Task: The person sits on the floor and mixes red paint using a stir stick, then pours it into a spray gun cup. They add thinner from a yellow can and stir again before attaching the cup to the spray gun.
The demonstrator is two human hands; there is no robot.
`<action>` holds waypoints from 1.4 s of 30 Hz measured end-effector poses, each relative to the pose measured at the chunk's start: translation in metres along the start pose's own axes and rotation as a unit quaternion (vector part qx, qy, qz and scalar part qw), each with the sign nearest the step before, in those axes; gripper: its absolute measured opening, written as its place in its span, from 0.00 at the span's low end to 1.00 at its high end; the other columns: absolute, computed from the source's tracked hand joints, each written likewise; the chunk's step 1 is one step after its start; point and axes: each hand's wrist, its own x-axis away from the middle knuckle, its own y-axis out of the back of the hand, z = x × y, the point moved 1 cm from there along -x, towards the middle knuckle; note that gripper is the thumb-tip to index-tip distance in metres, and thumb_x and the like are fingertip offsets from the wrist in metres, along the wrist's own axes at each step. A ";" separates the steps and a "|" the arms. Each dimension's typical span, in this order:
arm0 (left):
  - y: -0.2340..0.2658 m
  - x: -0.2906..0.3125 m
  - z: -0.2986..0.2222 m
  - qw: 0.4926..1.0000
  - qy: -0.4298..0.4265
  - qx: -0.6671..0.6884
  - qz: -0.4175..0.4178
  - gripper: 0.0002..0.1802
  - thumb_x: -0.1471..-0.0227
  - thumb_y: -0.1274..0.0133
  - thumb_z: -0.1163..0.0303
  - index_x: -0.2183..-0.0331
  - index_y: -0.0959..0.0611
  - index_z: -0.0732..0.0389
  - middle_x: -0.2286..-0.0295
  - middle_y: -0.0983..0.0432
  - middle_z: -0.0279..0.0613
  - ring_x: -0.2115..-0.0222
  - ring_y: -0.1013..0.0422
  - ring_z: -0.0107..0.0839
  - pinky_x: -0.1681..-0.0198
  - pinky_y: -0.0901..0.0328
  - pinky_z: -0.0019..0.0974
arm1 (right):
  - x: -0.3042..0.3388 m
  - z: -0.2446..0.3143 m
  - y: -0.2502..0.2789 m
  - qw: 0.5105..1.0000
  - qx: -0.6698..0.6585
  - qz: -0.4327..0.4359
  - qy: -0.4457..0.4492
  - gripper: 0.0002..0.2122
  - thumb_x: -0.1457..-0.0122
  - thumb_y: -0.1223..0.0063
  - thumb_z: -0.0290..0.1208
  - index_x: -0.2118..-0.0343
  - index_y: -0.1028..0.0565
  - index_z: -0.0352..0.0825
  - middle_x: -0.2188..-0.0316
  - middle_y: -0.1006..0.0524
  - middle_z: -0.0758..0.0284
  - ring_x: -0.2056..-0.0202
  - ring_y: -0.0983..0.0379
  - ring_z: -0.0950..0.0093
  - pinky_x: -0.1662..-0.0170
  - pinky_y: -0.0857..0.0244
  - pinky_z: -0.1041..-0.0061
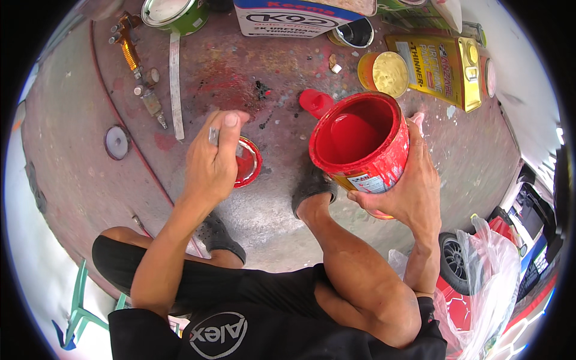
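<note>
My right hand (411, 192) grips a red-smeared paint can (384, 157) from its side and lower edge, holding it tilted above the floor. Glossy red paint (359, 133) shows inside the can. My left hand (217, 153) is closed, thumb laid along the curled fingers. A small greyish piece (213, 136) shows at its fingers; whether it is a ring or something held, I cannot tell. Right beside that hand is a round red-coated lid (247, 162), partly hidden behind it; contact is unclear. A small red cup (315, 103) stands on the floor by the can's rim.
A spray gun (141, 72), a white strip (175, 87) and a hose (114, 102) lie to the left. Along the far side stand a green tin (174, 15), a large box-shaped can (288, 24), a cream-filled tub (387, 75) and a yellow thinner can (438, 69). Plastic bags (480, 282) hang lower right.
</note>
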 end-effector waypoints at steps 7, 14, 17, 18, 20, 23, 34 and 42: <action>0.039 0.036 -0.009 0.994 -0.071 -0.064 0.047 0.31 0.20 0.63 0.48 0.49 0.15 0.64 0.62 0.17 0.47 0.62 0.22 0.41 0.57 0.29 0.40 | -0.002 0.004 0.004 1.000 0.005 -0.008 0.017 0.70 0.74 0.11 0.53 0.26 0.43 0.28 0.36 0.24 0.47 0.37 0.24 0.48 0.34 0.28 0.52; 0.044 0.049 0.019 0.992 0.034 0.097 0.067 0.30 0.20 0.59 0.48 0.42 0.18 0.65 0.67 0.19 0.36 0.64 0.25 0.23 0.58 0.29 0.32 | -0.004 0.007 0.007 1.000 0.009 -0.006 0.020 0.70 0.73 0.11 0.53 0.25 0.43 0.28 0.36 0.24 0.46 0.37 0.23 0.48 0.35 0.28 0.52; 0.040 0.047 0.013 0.993 0.004 0.095 0.069 0.29 0.21 0.56 0.50 0.39 0.21 0.66 0.65 0.18 0.37 0.62 0.24 0.24 0.56 0.29 0.32 | -0.005 0.008 0.006 1.000 0.010 -0.006 0.022 0.70 0.73 0.11 0.53 0.25 0.43 0.27 0.37 0.24 0.46 0.37 0.24 0.48 0.34 0.28 0.53; 0.039 0.046 0.011 0.993 -0.006 0.084 0.078 0.29 0.21 0.56 0.50 0.38 0.22 0.66 0.63 0.18 0.38 0.62 0.25 0.24 0.56 0.30 0.32 | -0.005 0.009 0.007 1.000 0.012 -0.006 0.022 0.70 0.73 0.11 0.53 0.25 0.43 0.27 0.37 0.24 0.46 0.37 0.24 0.48 0.34 0.28 0.53; 0.035 0.049 0.011 0.992 -0.007 0.092 0.085 0.29 0.21 0.54 0.51 0.37 0.23 0.66 0.62 0.18 0.40 0.60 0.24 0.26 0.53 0.29 0.33 | -0.006 0.010 0.007 0.999 0.019 -0.003 0.028 0.71 0.74 0.11 0.52 0.26 0.43 0.27 0.36 0.24 0.46 0.37 0.24 0.48 0.34 0.28 0.53; 0.031 0.050 0.015 0.989 -0.013 0.108 0.100 0.30 0.22 0.52 0.52 0.36 0.24 0.67 0.60 0.17 0.42 0.59 0.23 0.28 0.50 0.28 0.35 | -0.006 0.014 0.009 1.000 0.021 0.005 0.016 0.71 0.74 0.11 0.52 0.26 0.43 0.26 0.35 0.25 0.45 0.36 0.24 0.49 0.34 0.29 0.54; 0.030 0.053 0.020 0.988 -0.039 0.109 0.106 0.30 0.23 0.51 0.52 0.37 0.22 0.68 0.58 0.16 0.46 0.58 0.20 0.30 0.50 0.26 0.37 | -0.006 0.017 0.013 0.999 0.047 -0.003 0.011 0.72 0.75 0.10 0.53 0.26 0.43 0.24 0.32 0.28 0.43 0.35 0.25 0.48 0.33 0.29 0.54; 0.027 0.054 0.021 0.989 -0.060 0.101 0.094 0.29 0.23 0.50 0.52 0.38 0.21 0.67 0.59 0.16 0.46 0.59 0.20 0.30 0.51 0.26 0.36 | -0.007 0.016 0.010 0.999 0.047 -0.003 0.025 0.69 0.75 0.11 0.54 0.29 0.41 0.27 0.36 0.29 0.37 0.36 0.26 0.41 0.37 0.26 0.50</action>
